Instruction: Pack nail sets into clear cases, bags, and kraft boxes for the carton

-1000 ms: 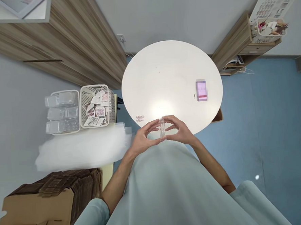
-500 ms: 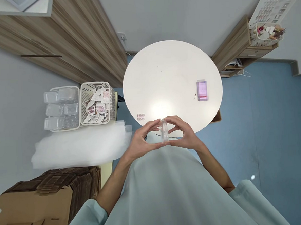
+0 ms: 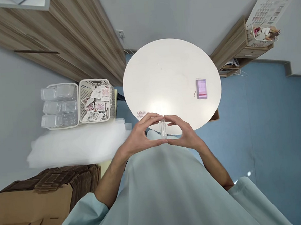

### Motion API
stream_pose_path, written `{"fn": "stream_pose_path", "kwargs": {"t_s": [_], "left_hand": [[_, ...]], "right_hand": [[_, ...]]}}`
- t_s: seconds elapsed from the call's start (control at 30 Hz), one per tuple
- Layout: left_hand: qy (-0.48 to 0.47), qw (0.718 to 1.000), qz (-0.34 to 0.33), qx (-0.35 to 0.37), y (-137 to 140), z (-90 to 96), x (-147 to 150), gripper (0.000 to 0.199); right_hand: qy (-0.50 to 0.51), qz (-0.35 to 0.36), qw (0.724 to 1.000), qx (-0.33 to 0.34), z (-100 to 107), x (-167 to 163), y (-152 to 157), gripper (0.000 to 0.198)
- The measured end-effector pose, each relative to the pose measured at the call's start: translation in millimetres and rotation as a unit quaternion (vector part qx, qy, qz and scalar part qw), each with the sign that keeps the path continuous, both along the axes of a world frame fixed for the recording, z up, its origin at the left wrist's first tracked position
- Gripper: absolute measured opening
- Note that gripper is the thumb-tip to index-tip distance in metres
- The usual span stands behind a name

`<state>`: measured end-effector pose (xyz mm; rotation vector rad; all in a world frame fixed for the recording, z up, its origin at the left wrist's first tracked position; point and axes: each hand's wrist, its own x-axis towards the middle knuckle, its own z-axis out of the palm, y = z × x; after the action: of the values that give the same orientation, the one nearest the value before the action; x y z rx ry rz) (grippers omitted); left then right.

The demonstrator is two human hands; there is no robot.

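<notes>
- The left hand (image 3: 138,137) is curved into a wide C, its fingers on the far end of the case and its thumb at the near end.
- The right hand (image 3: 187,134) mirrors it, gripping the same case from the other side, fingertips and thumb at the two ends.
- The case (image 3: 163,128), small and clear, is held on edge between the two hands, in front of the person's body and by the near rim of the table; what is inside cannot be made out.
- The table (image 3: 170,60) is white and round-edged.
- Just beyond the left hand, near the table's edge, lie small pinkish pieces (image 3: 141,114) in two rows.
- A phone (image 3: 201,89), its screen blurred, lies toward the table's right side, well apart from the hands.
- To the person's left, two white baskets stand side by side: the outer basket (image 3: 78,105) holds clear boxes (image 3: 52,107), the inner basket (image 3: 112,101) a jumble of cards (image 3: 95,105).
- Nearer the person than the baskets lies a stack of white sheets (image 3: 76,146), then folded cardboard (image 3: 31,204).
- The person wears a pale blue-green garment (image 3: 165,186), its sleeves ending near the elbows.
</notes>
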<state>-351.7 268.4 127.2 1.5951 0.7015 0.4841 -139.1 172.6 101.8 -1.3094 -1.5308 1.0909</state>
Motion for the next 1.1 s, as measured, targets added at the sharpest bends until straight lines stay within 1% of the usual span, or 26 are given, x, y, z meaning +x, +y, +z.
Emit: {"fn": "stream_pose_path", "kwargs": {"t_s": [0.23,0.47,0.57,0.7,0.83,0.93,1.0,1.07,1.1], "left_hand": [[-0.017,0.999,0.003,-0.036,-2,-3.3,-6,0.068],[-0.031,1.000,-0.001,-0.001,-11,-14.8,-17,0.069],[-0.041,0.999,-0.019,-0.020,-13,-18.1,-21,0.069],[-0.088,0.995,-0.021,-0.049,-12,-20.6,-24,0.069],[-0.142,0.986,0.023,-0.079,-8,-22.2,-26,0.071],[-0.172,0.976,0.085,-0.106,-5,-24.7,-26,0.079],[-0.174,0.967,0.138,-0.124,-5,-27.1,-24,0.084],[-0.165,0.958,0.178,-0.151,-9,-29.9,-21,0.082],[-0.158,0.955,0.187,-0.169,-12,-31.4,-20,0.079]], "right_hand": [[-0.026,-0.012,1.000,0.011,4,-8,-5,0.083],[-0.019,-0.011,1.000,0.000,3,-15,-13,0.077],[-0.001,-0.006,1.000,-0.002,2,-16,-16,0.077],[0.030,-0.011,0.999,0.006,3,-15,-18,0.079],[0.056,-0.037,0.997,0.023,4,-13,-17,0.076],[0.066,-0.079,0.994,0.039,2,-11,-14,0.068],[0.068,-0.116,0.990,0.053,0,-11,-12,0.067],[0.065,-0.153,0.984,0.067,-1,-14,-10,0.068],[0.060,-0.168,0.981,0.072,-2,-16,-9,0.068]]}}
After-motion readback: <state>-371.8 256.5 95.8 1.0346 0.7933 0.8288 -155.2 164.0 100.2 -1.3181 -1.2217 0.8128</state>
